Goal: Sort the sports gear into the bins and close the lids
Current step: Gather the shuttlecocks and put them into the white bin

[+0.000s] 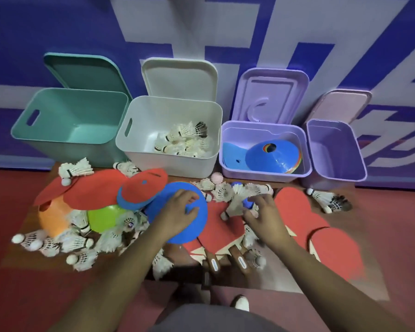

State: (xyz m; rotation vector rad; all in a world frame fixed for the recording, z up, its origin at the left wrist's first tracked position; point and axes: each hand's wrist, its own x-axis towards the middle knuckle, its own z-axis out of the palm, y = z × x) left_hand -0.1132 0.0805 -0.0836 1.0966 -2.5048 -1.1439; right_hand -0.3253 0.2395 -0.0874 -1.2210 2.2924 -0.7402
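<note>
While both arms reach forward over the red floor point(22, 295), two brown paddle handles point(225, 262) lie nearest the person, their red faces half buried under the pile. Just beyond them the left hand point(177, 208) rests on top of a blue cone point(189, 231), fingers bent and thumb spread on its surface; whether its grip has closed on the cone I cannot tell. The right hand point(265, 213) hovers low with fingers curled down beside a shuttlecock point(235, 207) and a small blue ball point(247, 202); whether its grip holds either I cannot tell. To the left lie a green cone point(103, 218), an orange cone point(52, 219), flat red discs point(89, 190) and many loose shuttlecocks point(48, 243). Behind the pile four bins stand in a row against the wall point(58, 25), all with lids off. A teal bin point(46, 137) sits far left; next to it a white bin point(139, 149) holds shuttlecocks; a purple bin point(228, 164) holds blue cones; a smaller purple bin point(359, 164) sits far right. Each lid leans upright on the wall behind its bin: teal lid point(86, 70), white lid point(180, 77), purple lid point(271, 92), pale lid point(340, 104).
</note>
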